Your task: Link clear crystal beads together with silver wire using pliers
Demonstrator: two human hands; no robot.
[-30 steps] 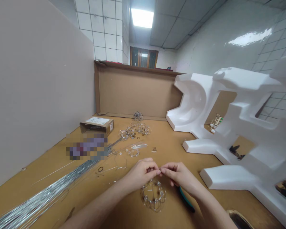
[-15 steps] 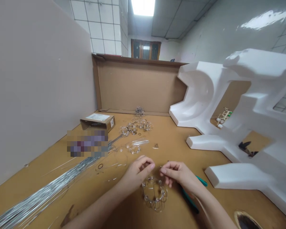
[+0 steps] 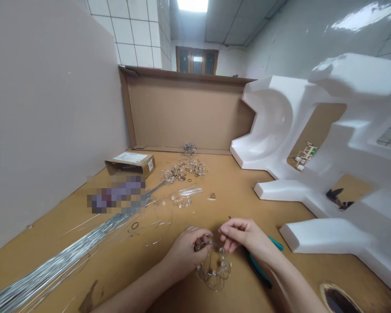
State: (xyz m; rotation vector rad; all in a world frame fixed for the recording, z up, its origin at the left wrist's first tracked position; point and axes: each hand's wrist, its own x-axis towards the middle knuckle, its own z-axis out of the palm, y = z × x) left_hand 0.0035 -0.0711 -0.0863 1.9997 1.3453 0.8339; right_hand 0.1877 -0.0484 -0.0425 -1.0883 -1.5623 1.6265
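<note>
A beaded wire ring [image 3: 214, 274], made of clear beads and looping thin wire, lies in front of me on the brown tabletop. My left hand [image 3: 188, 248] is closed on its upper left edge, fingers curled over the wire. Just right of the ring's top, my right hand [image 3: 237, 234] is held in a pinch of thumb and forefinger; whatever is between them is too small to make out. Green-handled pliers [image 3: 260, 270] lie partly hidden under my right forearm.
Left of me lies a long bundle of metal wires [image 3: 68, 256], near an open cardboard box [image 3: 130, 163]. Further back are more beaded rings [image 3: 174, 173], small dark loops and a second bead piece [image 3: 181, 201]. White foam packing [image 3: 316, 237] stands on the right. A hole [image 3: 339, 301] is at lower right.
My left hand has come down and closed on the beaded ring's edge, and the ring has tilted slightly. My right hand stays pinched nearly in place. The view has shifted a little.
</note>
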